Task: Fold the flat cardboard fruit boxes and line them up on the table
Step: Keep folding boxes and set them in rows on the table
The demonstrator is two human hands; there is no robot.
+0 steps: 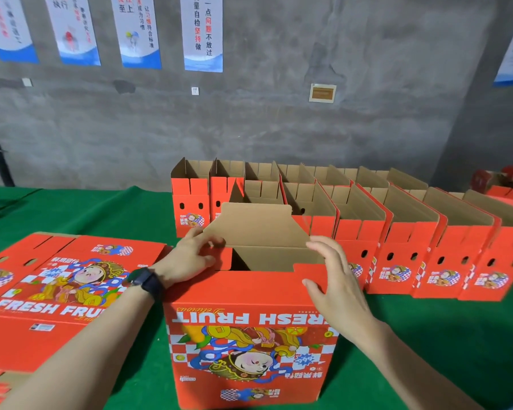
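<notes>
- Box point(249, 335): it stands upright on the green surface point(427, 350), right in front of you, between your two arms. Its top is open and the print on its red front is upside down from your view.
- The brown back flap point(255, 229) of this box stands up behind the opening, between your hands.
- Your left hand point(190, 255) is at the top left corner of the box. Its fingers are curled and pinch the red side flap point(224, 257) there.
- Your right hand point(332, 276) is at the top right corner. The fingers are nearly straight and relaxed, the thumb lies on the red front panel, and the hand touches the box without clasping it.
- You have a dark watch point(148, 281) on the left wrist.
- Flat boxes point(57, 291) lie in a stack on the surface at your left, just beside the box, printed side up.
- A row of boxes point(397, 261), already folded and open at the top, stands side by side behind the box and runs to the right.
- Behind the surface there is a grey wall point(279, 113) with posters point(203, 34).
</notes>
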